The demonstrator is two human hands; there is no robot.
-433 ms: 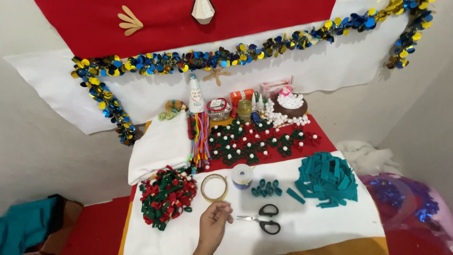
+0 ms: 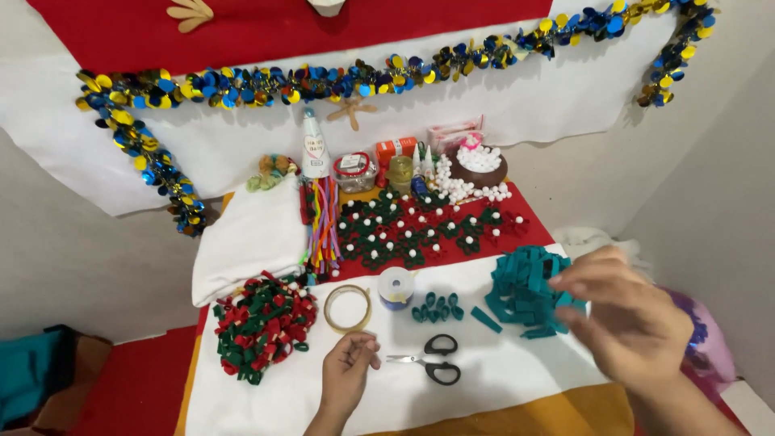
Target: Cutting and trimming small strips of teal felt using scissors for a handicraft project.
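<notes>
The left hand [image 2: 347,371] rests loosely curled and empty beside the scissors [image 2: 432,359]; the open, empty right hand [image 2: 630,319] reaches toward the teal felt strips [image 2: 525,295], seemingly to pick one up.

Low table [image 2: 517,379], covered near with white cloth, far half with red cloth [image 2: 533,211], yellow edge at the near side.

- Far row: white cone bottle [image 2: 314,148], clear lidded tub [image 2: 355,172], orange box [image 2: 395,149], brown bowl of white balls [image 2: 478,165].
- Far middle: red and green felt loops with white centres [image 2: 412,230].
- Left: folded white cloth [image 2: 250,238]; bundle of coloured pipe cleaners [image 2: 324,222] just beside it.
- Near left: heap of red and green loops [image 2: 260,321].
- Near middle: tape ring [image 2: 348,308], tape roll [image 2: 396,287], scissors [image 2: 429,359], small teal loops [image 2: 436,307].
- Right: pile of teal felt strips [image 2: 525,295].
</notes>
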